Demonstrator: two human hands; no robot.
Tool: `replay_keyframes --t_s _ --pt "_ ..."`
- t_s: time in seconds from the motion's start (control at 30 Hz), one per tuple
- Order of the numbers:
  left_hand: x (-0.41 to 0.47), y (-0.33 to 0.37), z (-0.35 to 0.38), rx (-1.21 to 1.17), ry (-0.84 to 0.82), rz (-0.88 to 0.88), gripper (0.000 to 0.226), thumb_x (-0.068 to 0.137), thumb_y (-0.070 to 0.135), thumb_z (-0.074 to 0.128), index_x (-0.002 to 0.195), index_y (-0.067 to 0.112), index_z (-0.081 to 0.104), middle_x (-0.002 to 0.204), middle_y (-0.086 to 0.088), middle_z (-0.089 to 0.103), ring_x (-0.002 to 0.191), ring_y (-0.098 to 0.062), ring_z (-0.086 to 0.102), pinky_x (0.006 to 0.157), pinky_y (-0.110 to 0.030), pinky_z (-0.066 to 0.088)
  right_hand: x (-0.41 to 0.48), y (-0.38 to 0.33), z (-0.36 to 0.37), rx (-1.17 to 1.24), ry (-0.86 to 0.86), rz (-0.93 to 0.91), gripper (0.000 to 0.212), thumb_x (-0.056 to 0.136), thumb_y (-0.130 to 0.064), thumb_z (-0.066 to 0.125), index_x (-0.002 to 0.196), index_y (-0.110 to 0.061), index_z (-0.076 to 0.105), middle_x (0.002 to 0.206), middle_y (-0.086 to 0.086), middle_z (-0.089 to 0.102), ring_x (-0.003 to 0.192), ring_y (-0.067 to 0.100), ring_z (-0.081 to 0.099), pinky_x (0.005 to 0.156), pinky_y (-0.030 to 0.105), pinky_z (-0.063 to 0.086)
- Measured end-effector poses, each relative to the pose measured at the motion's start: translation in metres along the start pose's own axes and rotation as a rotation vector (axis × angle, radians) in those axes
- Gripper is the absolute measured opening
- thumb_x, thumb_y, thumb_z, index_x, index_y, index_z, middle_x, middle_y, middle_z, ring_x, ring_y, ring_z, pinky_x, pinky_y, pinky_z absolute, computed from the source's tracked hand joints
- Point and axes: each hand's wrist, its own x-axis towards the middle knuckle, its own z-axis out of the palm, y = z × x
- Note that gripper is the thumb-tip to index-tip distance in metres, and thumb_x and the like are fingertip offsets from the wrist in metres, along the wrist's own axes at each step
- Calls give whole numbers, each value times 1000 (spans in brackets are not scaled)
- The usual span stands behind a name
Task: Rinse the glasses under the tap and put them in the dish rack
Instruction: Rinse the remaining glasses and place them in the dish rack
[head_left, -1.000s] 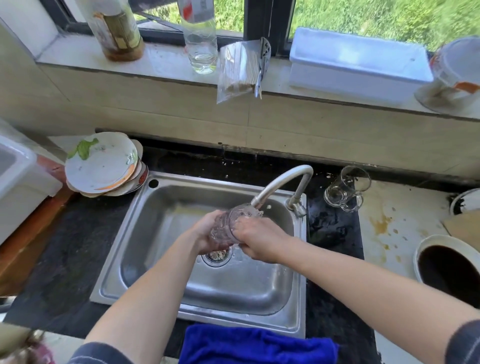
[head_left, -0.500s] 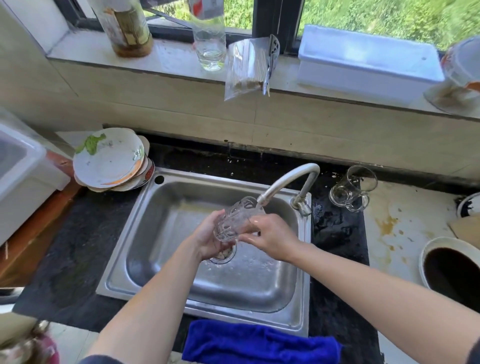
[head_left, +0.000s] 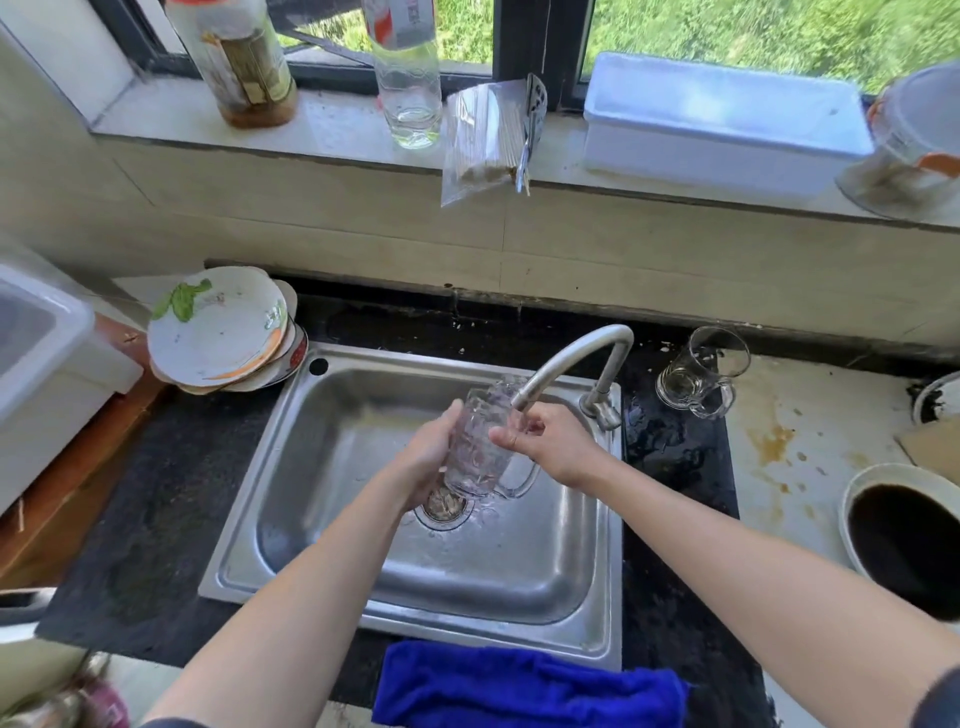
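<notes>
Now that the clear patterned glass mug (head_left: 478, 452) has tipped from sideways to nearly upright under the curved steel tap (head_left: 571, 358), left hand (head_left: 426, 462) wrapped round its body, right hand (head_left: 550, 447) pinching its rim from three o'clock, rinsing looks underway, racking still ahead.

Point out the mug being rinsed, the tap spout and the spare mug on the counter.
rinsed mug (head_left: 475, 454): head view, on its patterned glass wall.
tap spout (head_left: 558, 361): head view, on the rising curve of the metal pipe.
spare mug (head_left: 696, 374): head view, on its clear side wall.
</notes>
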Motion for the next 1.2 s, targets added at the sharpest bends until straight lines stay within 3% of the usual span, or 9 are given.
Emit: replay_keyframes --t_s 0.17,0.3,0.4,0.53,0.63,0.77,0.9,1.1,1.2 --pt "3 12 5 94 -47 42 74 75 80 48 122 24 58 120 -6 65 101 -21 62 91 -43 48 5 -7 -6 122 -32 34 25 80 -29 79 82 -23 55 69 -10 51 62 6 47 60 17 40" --pt "2 8 3 -269 -83 -76 70 89 67 31 110 11 68 103 -14 70 88 -28 65 83 -41 50 -1 6 -2 345 55 210 36 82 -27 77 111 -15 59 95 3 70 66 13 60 58 22 48" --pt "2 3 5 -301 -115 -119 69 89 62 27 113 12 68 113 -15 69 102 -32 64 96 -45 46 -5 13 7 446 112 310 26 93 -23 66 100 2 67 82 10 67 51 12 53 52 25 47" --pt "4 3 7 71 188 106 32 98 36 39 107 16 62 113 -10 64 95 -22 58 85 -40 47 2 13 -5 243 81 307 30 95 -23 61 83 4 69 76 14 67 50 15 49 48 28 47" --pt "3 5 0 311 87 239 37 94 41 53 83 9 68 91 -9 69 86 -21 59 89 -42 47 7 7 -20 127 59 297 32 93 -26 64 78 1 70 68 9 68 47 12 48 45 24 43" --pt "-3 11 11 25 -26 185 34 99 24 48 70 8 56 68 -7 68 62 -16 57 63 -29 42 11 2 -28 131 144 235 26 92 -29 65 88 -4 72 79 6 69 63 14 55 57 24 43" --pt "3 -1 20 -272 -51 62 34 100 27 41 70 17 50 67 -1 66 70 -17 59 67 -32 39 2 13 -20 364 142 314 37 88 -42 67 107 -10 66 110 7 69 97 21 66 70 34 56" --pt "-4 12 7 157 -12 3 10 93 23 57 92 14 59 96 -7 67 87 -22 60 75 -41 46 3 17 -29 315 5 326 19 90 -24 69 102 -9 68 103 10 72 94 29 70 84 44 58" --pt "-1 30 3 292 24 105 24 89 22 64 112 14 60 100 -8 66 85 -21 61 72 -38 53 6 8 -39 251 -199 353 22 89 -23 70 110 -16 68 105 10 74 90 30 72 77 46 60"
